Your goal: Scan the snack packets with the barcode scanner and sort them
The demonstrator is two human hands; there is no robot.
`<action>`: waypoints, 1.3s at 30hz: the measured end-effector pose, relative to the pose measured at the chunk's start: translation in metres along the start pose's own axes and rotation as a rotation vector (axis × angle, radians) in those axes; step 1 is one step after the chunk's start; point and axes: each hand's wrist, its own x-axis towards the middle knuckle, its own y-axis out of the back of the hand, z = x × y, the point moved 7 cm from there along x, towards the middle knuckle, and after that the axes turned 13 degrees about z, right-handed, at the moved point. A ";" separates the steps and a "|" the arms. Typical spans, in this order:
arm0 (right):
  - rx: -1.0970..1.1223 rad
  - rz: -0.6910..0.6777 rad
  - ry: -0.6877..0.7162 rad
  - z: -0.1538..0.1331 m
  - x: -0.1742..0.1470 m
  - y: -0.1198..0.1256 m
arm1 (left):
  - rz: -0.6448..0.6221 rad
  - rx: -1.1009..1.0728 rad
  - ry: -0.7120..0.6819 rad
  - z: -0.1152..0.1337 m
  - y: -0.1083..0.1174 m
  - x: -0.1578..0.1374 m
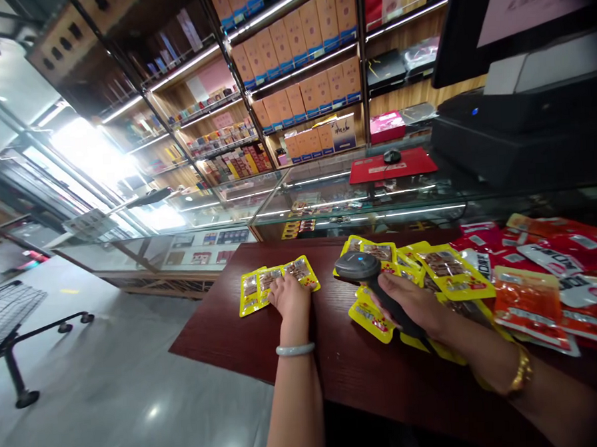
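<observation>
My left hand (291, 297) rests over a short row of yellow snack packets (251, 294) at the left of the dark red table (214, 334). Its fingers are apart and touch the packets from above; the fingertips are partly hard to make out. My right hand (407, 301) is wrapped around the handle of a black barcode scanner (358, 266), its head pointing left. Beneath and around the scanner lies a loose pile of more yellow snack packets (448, 269). Several of these are partly covered by my right hand and forearm.
Orange packets (527, 305) and red packets (590, 248) are heaped at the table's right. Behind stands a glass display counter (272, 205) with a mouse (392, 156) on a red mat (363, 171) and a monitor (456, 35). A cart (13, 318) stands at the left.
</observation>
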 end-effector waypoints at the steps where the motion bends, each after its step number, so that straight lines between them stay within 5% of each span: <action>1: 0.009 0.001 0.002 0.000 0.000 0.000 | 0.009 0.006 -0.004 0.001 0.001 0.000; 9: -0.001 0.001 0.025 -0.002 0.000 0.000 | -0.132 -0.242 -0.261 0.029 -0.020 -0.006; 21: 0.003 0.027 0.026 -0.005 -0.001 0.003 | -0.137 -0.234 -0.086 0.024 -0.025 -0.001; 30: 0.016 -0.002 0.080 -0.010 -0.001 0.006 | 0.027 -0.987 0.074 0.002 -0.036 0.015; 39: 0.043 -0.001 0.083 -0.016 -0.005 0.005 | -0.033 -1.024 0.050 0.015 -0.034 0.008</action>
